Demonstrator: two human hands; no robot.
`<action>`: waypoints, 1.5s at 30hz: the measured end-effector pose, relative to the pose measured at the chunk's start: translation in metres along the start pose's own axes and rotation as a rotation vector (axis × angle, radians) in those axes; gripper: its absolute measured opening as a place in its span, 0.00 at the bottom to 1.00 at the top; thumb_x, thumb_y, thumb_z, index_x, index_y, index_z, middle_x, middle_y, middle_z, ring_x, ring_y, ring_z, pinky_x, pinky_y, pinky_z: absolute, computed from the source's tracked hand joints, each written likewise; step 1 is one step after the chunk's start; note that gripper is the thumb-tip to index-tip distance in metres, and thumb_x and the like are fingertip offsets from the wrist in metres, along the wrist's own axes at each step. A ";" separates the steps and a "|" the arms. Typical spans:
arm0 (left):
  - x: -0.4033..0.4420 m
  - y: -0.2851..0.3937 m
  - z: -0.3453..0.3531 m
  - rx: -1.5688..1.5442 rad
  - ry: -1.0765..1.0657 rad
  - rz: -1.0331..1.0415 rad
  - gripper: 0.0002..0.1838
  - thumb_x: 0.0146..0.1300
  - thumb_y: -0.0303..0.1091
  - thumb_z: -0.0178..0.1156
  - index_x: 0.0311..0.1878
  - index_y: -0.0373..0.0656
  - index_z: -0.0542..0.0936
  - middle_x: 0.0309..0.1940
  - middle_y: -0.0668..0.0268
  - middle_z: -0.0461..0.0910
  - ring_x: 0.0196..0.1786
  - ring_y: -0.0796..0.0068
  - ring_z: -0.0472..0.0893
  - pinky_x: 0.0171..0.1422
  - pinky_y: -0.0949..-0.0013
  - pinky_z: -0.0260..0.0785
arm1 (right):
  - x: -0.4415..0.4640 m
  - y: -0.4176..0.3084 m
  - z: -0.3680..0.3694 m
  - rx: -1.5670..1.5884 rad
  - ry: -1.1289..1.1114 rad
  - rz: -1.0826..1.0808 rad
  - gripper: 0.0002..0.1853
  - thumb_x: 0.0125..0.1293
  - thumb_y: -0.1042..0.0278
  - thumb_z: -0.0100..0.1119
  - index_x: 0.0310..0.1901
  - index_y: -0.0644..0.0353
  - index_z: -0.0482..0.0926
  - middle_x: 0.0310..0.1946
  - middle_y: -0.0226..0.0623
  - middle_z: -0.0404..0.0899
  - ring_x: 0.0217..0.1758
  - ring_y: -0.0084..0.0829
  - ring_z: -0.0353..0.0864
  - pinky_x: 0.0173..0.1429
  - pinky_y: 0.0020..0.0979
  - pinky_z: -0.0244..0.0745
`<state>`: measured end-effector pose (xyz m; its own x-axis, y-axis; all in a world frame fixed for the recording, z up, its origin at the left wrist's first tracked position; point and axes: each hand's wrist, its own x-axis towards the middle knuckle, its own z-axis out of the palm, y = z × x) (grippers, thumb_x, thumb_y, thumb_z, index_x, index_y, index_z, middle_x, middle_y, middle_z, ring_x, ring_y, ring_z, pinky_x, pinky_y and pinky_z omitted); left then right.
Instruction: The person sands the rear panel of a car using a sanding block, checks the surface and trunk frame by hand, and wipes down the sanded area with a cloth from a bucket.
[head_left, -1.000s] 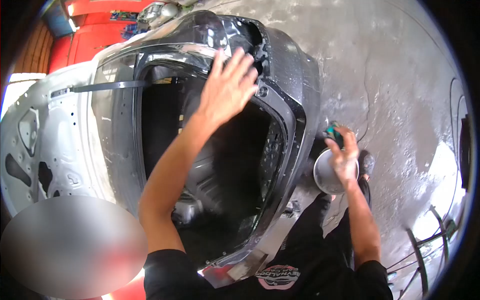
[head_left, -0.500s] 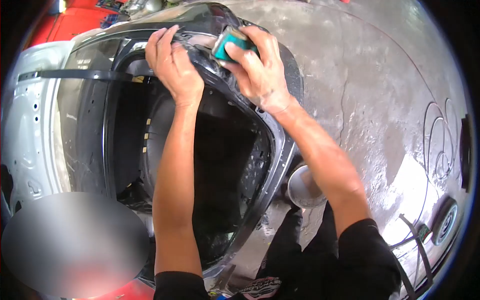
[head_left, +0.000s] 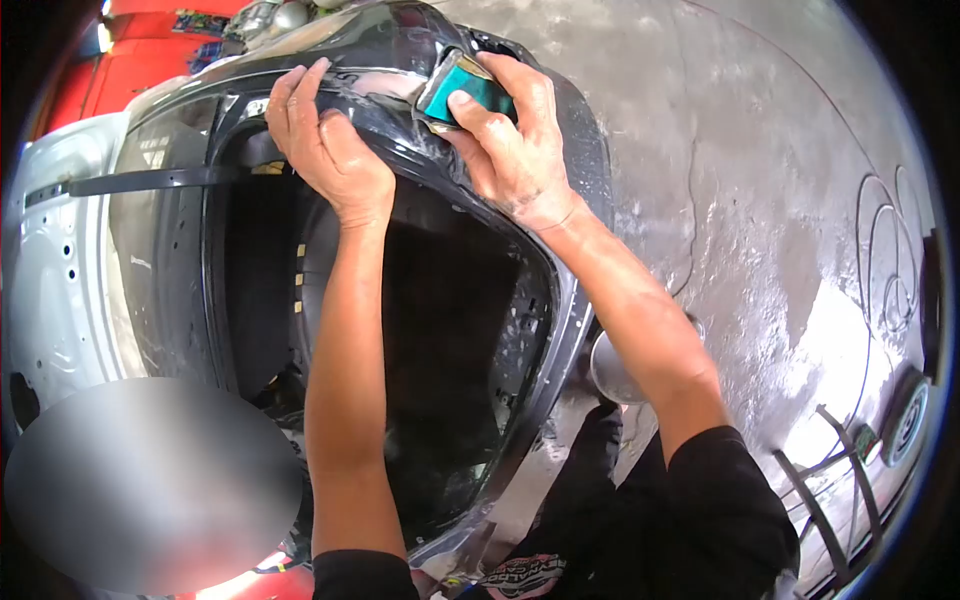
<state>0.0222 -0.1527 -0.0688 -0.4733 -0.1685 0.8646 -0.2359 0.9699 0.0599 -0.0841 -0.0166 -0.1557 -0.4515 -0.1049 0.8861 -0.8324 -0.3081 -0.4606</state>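
The right hand (head_left: 520,145), in the head view, grasps a green block (head_left: 466,90), thumb across its face, the block against the dark car (head_left: 390,42). The left hand (head_left: 340,165) is released, fingers partly extended beside the same panel; whether they touch it, I cannot tell. The 2 hands are apart. A bucket (head_left: 611,372) stands on the wet floor (head_left: 760,150), partly hidden by the right forearm. 1 wheel (head_left: 906,418) is farther right.

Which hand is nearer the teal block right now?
Right. The right hand grips the teal block; the left hand is apart from it, off to the left.
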 end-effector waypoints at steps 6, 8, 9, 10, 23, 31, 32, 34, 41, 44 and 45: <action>-0.002 0.002 -0.002 -0.029 -0.007 -0.028 0.23 0.63 0.31 0.48 0.58 0.35 0.84 0.61 0.49 0.78 0.66 0.48 0.74 0.77 0.49 0.60 | -0.061 -0.004 -0.035 -0.095 -0.132 0.322 0.24 0.55 0.76 0.80 0.53 0.59 0.81 0.59 0.53 0.78 0.58 0.53 0.81 0.60 0.45 0.80; 0.002 -0.003 0.000 -0.024 0.010 -0.033 0.23 0.64 0.30 0.48 0.58 0.35 0.84 0.61 0.49 0.78 0.67 0.49 0.73 0.77 0.49 0.59 | -0.056 -0.002 -0.039 -0.108 -0.095 0.348 0.22 0.57 0.75 0.80 0.52 0.59 0.82 0.59 0.52 0.78 0.58 0.52 0.82 0.60 0.45 0.81; -0.001 -0.002 -0.003 -0.022 -0.001 -0.044 0.23 0.64 0.30 0.48 0.58 0.35 0.84 0.62 0.49 0.77 0.67 0.49 0.73 0.77 0.49 0.59 | -0.031 -0.009 -0.036 -0.103 -0.033 0.282 0.22 0.57 0.74 0.79 0.52 0.60 0.82 0.58 0.51 0.78 0.59 0.52 0.81 0.61 0.45 0.81; -0.003 -0.001 -0.003 -0.026 -0.012 -0.050 0.23 0.64 0.30 0.48 0.58 0.35 0.84 0.62 0.49 0.77 0.67 0.49 0.73 0.77 0.48 0.59 | -0.008 -0.014 -0.030 -0.045 -0.006 0.226 0.21 0.57 0.74 0.79 0.52 0.60 0.82 0.59 0.51 0.78 0.58 0.53 0.81 0.60 0.44 0.81; 0.001 0.000 -0.003 0.002 -0.060 -0.029 0.24 0.64 0.31 0.47 0.59 0.34 0.83 0.62 0.47 0.76 0.68 0.47 0.72 0.78 0.47 0.58 | -0.009 -0.021 -0.004 0.943 0.283 1.336 0.11 0.74 0.67 0.67 0.48 0.68 0.82 0.36 0.33 0.85 0.39 0.19 0.79 0.43 0.27 0.76; 0.001 0.002 -0.004 -0.007 -0.062 -0.035 0.23 0.63 0.30 0.49 0.59 0.35 0.82 0.61 0.48 0.76 0.68 0.48 0.72 0.78 0.48 0.57 | 0.020 -0.007 -0.013 1.115 0.139 1.589 0.09 0.80 0.64 0.58 0.44 0.60 0.82 0.36 0.33 0.85 0.37 0.28 0.85 0.39 0.35 0.81; -0.001 0.002 -0.009 0.013 -0.075 -0.029 0.23 0.63 0.30 0.49 0.59 0.35 0.82 0.61 0.48 0.76 0.68 0.48 0.72 0.78 0.48 0.58 | 0.014 -0.012 -0.015 1.104 0.139 1.601 0.08 0.79 0.65 0.60 0.43 0.60 0.81 0.35 0.34 0.84 0.35 0.28 0.84 0.37 0.35 0.81; 0.002 -0.001 -0.006 0.037 -0.084 -0.004 0.23 0.63 0.30 0.49 0.59 0.35 0.82 0.61 0.49 0.76 0.68 0.48 0.72 0.78 0.48 0.58 | 0.010 -0.027 -0.029 1.077 0.145 1.597 0.07 0.77 0.66 0.62 0.42 0.61 0.81 0.32 0.36 0.84 0.31 0.27 0.83 0.32 0.34 0.80; 0.003 0.006 -0.006 0.039 -0.085 -0.064 0.23 0.62 0.28 0.50 0.60 0.37 0.82 0.62 0.50 0.76 0.68 0.48 0.72 0.77 0.47 0.58 | -0.014 -0.048 -0.038 0.776 0.286 1.588 0.13 0.71 0.68 0.69 0.52 0.64 0.80 0.34 0.34 0.84 0.36 0.22 0.81 0.39 0.27 0.75; 0.002 0.008 -0.005 0.028 -0.074 -0.068 0.24 0.62 0.27 0.49 0.60 0.37 0.82 0.61 0.48 0.76 0.68 0.47 0.73 0.77 0.47 0.60 | -0.011 -0.046 -0.014 0.610 0.133 1.622 0.16 0.68 0.70 0.69 0.53 0.68 0.81 0.35 0.34 0.83 0.37 0.23 0.77 0.42 0.29 0.70; 0.003 0.009 -0.006 0.043 -0.071 -0.061 0.24 0.62 0.26 0.49 0.60 0.36 0.81 0.61 0.47 0.75 0.68 0.47 0.73 0.77 0.47 0.60 | -0.008 -0.044 -0.012 0.682 0.171 1.623 0.15 0.67 0.71 0.68 0.52 0.69 0.82 0.35 0.34 0.83 0.37 0.23 0.76 0.42 0.29 0.70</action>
<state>0.0240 -0.1439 -0.0627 -0.5153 -0.2401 0.8227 -0.3016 0.9494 0.0882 -0.0473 0.0098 -0.1432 -0.6717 -0.5998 -0.4349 0.6963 -0.3104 -0.6472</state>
